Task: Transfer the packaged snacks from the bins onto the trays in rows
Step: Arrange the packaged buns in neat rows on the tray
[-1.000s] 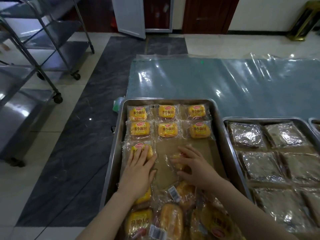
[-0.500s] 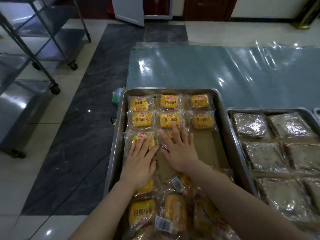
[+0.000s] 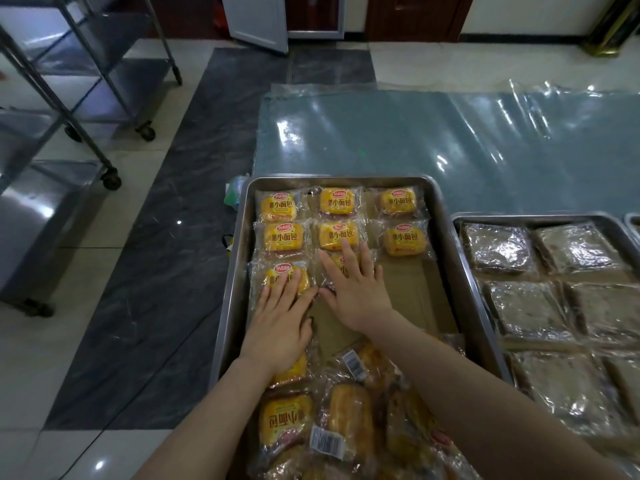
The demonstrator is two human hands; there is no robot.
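A steel tray (image 3: pixel 446 244) lined with brown paper holds yellow packaged buns in two full rows of three at its far end. A third row has two packs. My left hand (image 3: pixel 280 320) lies flat, fingers apart, on the left pack (image 3: pixel 282 273) of that row. My right hand (image 3: pixel 356 289) lies flat on the middle pack (image 3: pixel 337 261), mostly covering it. The right spot in that row is bare paper (image 3: pixel 412 289). A loose heap of bun packs (image 3: pixel 332 420) fills the tray's near end, under my forearms.
A second steel tray (image 3: pixel 526 218) to the right holds rows of clear-wrapped brown slices. Both trays sit on a table under glossy plastic sheet (image 3: pixel 450 140). Steel wheeled racks (image 3: pixel 86 109) stand on the floor at left. A green object (image 3: pixel 235 190) lies beside the tray's far left corner.
My right hand carried a bun pack from near the heap up to the middle of the third row and now presses it flat. My left hand stayed on the left pack.
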